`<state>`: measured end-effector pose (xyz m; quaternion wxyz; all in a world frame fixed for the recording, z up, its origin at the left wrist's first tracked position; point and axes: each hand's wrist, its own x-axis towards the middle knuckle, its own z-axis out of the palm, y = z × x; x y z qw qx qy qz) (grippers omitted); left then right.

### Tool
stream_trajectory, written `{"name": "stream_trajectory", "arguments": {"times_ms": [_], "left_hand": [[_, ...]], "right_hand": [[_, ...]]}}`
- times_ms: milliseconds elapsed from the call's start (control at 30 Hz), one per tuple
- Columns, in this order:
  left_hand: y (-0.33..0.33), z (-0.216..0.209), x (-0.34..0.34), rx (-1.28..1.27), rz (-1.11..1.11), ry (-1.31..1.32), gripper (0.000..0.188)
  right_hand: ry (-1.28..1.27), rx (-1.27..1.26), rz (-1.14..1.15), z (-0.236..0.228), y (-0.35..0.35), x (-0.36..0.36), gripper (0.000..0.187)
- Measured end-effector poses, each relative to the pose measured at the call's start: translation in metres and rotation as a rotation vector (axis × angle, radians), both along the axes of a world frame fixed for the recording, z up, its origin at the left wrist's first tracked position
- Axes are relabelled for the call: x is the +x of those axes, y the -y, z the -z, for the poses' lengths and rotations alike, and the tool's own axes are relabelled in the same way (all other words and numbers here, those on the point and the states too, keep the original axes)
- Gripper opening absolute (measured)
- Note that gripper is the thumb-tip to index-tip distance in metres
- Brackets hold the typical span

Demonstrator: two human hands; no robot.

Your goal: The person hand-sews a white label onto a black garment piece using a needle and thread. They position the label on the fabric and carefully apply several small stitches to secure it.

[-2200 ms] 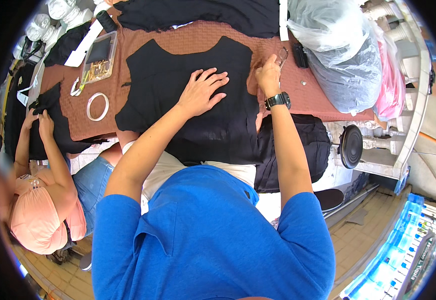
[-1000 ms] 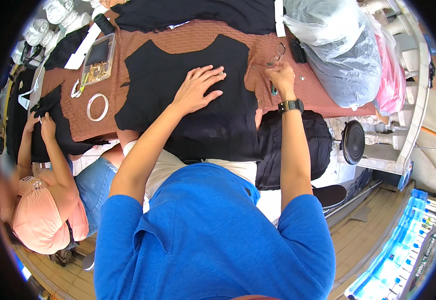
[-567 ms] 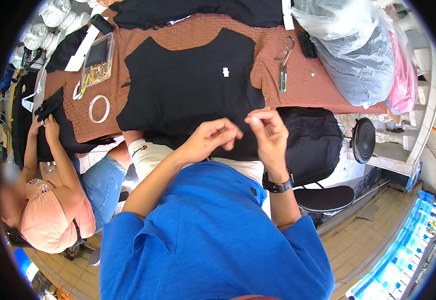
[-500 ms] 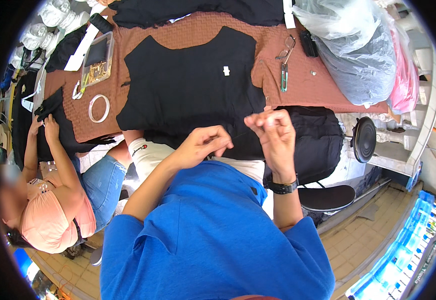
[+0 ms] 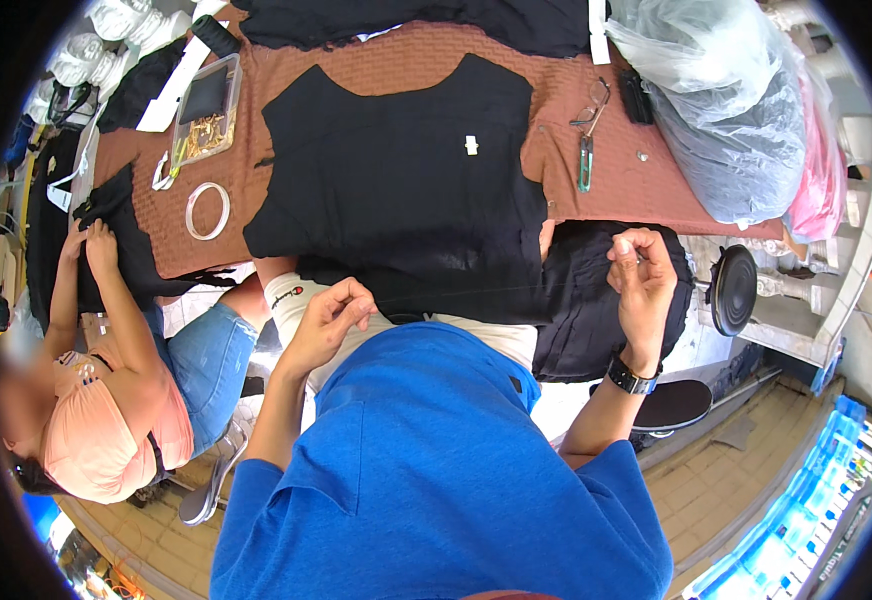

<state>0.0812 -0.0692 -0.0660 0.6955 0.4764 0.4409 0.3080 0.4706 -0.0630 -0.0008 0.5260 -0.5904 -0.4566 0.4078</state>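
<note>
A faint, fine thread runs between my two hands, over the lower part of the black garment piece. My left hand pinches its left end, held above my lap. Off to the right, my right hand, with a black watch on the wrist, is closed in a pinch at the other end. Whether a needle is in either pinch is too small to tell. The garment piece lies flat on the brown cloth-covered table, its near edge draping over my lap, with a small white tag on it.
To the left lie a white ring and a clear box with gold-coloured pieces. Eyeglasses and a green-handled snipper lie right, near a large plastic bag. A co-worker handles black cloth at the left.
My hands have moved apart: the left one to the left and slightly down, the right one to the right. The thread now stretches across the wider gap. The view has shifted slightly.
</note>
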Motion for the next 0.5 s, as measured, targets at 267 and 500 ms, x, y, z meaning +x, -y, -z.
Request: {"name": "stream_trajectory", "arguments": {"times_ms": [267, 500], "left_hand": [[0.009, 0.023, -0.023, 0.009, -0.008, 0.254, 0.023], [-0.085, 0.006, -0.025, 0.53, -0.364, -0.412, 0.021]], "right_hand": [[0.505, -0.248, -0.036, -0.014, 0.014, 0.027, 0.011], [0.702, -0.137, -0.057, 0.015, -0.048, 0.027, 0.013]]}}
